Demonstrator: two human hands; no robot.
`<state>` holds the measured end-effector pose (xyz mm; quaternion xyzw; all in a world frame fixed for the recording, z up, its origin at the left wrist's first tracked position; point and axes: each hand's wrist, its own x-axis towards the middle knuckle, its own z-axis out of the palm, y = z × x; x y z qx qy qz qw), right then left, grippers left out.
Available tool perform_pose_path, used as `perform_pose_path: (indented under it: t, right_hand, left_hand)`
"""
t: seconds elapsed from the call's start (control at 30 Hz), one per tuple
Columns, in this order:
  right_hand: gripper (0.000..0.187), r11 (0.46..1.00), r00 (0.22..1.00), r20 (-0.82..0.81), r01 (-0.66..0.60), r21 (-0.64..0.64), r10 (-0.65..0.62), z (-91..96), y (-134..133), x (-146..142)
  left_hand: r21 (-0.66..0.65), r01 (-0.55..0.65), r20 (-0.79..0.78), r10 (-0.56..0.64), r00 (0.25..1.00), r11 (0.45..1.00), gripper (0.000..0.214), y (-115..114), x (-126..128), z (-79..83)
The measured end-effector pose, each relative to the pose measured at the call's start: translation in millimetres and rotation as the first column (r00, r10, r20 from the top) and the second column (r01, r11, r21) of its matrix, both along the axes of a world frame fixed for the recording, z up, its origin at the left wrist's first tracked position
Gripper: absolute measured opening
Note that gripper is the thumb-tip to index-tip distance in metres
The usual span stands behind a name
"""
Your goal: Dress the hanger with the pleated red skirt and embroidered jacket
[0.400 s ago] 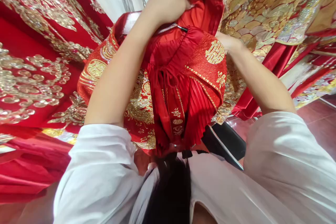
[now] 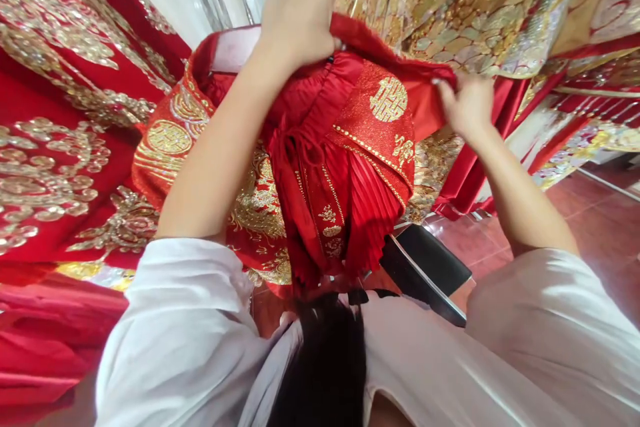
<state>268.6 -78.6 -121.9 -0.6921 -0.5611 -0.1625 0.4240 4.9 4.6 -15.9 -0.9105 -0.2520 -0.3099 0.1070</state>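
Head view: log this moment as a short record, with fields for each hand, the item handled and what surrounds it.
left hand: gripping the top edge of the red garment
right hand: pinching the garment's red edge
garment details: gold double-happiness panel, red pleats, tie cords
around: gold-embroidered red robes, black object, red tile floor

White top, loose, faint sheen. Wide short sleeves, left sleeve (image 2: 175, 340) creased, right sleeve (image 2: 550, 333) smooth and baggy, both ending near elbows. Forearms bare; left hand (image 2: 305, 13) and right hand (image 2: 467, 107) bare too. Long black hair (image 2: 320, 367) hanging near centre, small black tie or strap (image 2: 363, 295) at far end of hair; exact item unclear.
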Motion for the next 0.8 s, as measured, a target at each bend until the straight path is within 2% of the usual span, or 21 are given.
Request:
perform_pose_path:
  t: [0.03,0.1,0.17,0.2,0.27,0.33,0.43,0.53,0.6,0.67,0.7,0.73,0.8]
  right_hand:
    - [0.023,0.999,0.999,0.011,0.041,-0.007,-0.041,2.2,-5.1,4.5]
    - [0.021,0.993,0.995,0.005,0.099,0.067,-0.099,13.2,-13.9,12.7]
    - [0.025,0.991,0.994,-0.026,0.106,0.082,-0.105,23.6,-19.3,16.3]
    - [0.029,0.993,0.995,-0.036,0.097,0.067,-0.095,26.1,-20.4,15.9]
    - [0.037,0.999,0.998,-0.028,0.052,-0.003,-0.052,25.9,-21.0,12.4]
    - [0.043,0.993,1.000,0.002,0.026,-0.115,-0.026,25.4,-23.6,8.2]
    - [0.039,0.965,0.996,0.042,0.090,-0.247,-0.082,40.8,-41.5,1.8]
    - [0.026,0.972,0.982,0.103,0.172,-0.157,-0.158,70.5,-77.0,-12.2]
    - [0.026,0.980,0.963,0.217,0.182,-0.080,-0.161,81.6,-102.9,-27.3]
    - [0.031,0.989,0.928,0.355,0.136,-0.049,-0.110,74.7,-122.5,-42.1]
    - [0.036,0.996,0.921,0.386,0.076,-0.048,-0.052,63.5,-127.8,-47.2]
    - [0.040,0.999,0.927,0.374,0.006,-0.044,0.011,47.5,-129.6,-49.9]
    - [0.047,0.988,0.969,0.193,-0.157,-0.008,0.155,4.4,-122.1,-47.2]
  left_hand:
    - [0.155,0.045,0.002,-0.046,0.999,0.987,0.057,-5.6,1.0,-5.3]
    - [0.387,0.133,0.115,-0.191,0.975,0.912,0.051,-21.6,4.2,-22.8]
    - [0.463,0.174,0.189,-0.288,0.939,0.869,0.038,-40.3,9.0,-47.4]
    - [0.427,0.202,0.110,-0.273,0.956,0.882,0.038,-48.3,11.9,-60.9]
    - [0.261,0.198,-0.103,-0.177,0.979,0.945,0.047,-57.0,18.7,-86.4]
    - [0.117,0.161,-0.218,-0.133,0.967,0.980,0.065,-52.1,25.9,-105.8]
    - [0.027,0.162,-0.187,-0.154,0.970,0.986,0.071,-22.9,33.8,-120.4]
    - [-0.006,0.127,-0.160,-0.126,0.979,0.992,0.061,11.4,38.2,-123.5]
    - [-0.016,0.051,-0.116,-0.052,0.992,0.999,0.055,24.5,41.4,-124.7]
    - [-0.039,-0.065,-0.097,0.061,0.993,0.997,0.049,25.3,45.6,-127.9]
    - [-0.050,-0.118,-0.106,0.112,0.988,0.992,0.048,21.3,47.7,-130.3]
    - [-0.054,-0.150,-0.121,0.143,0.982,0.987,0.048,15.2,49.5,-133.2]
    - [-0.043,-0.151,-0.129,0.144,0.981,0.988,0.044,-0.4,51.1,-139.9]
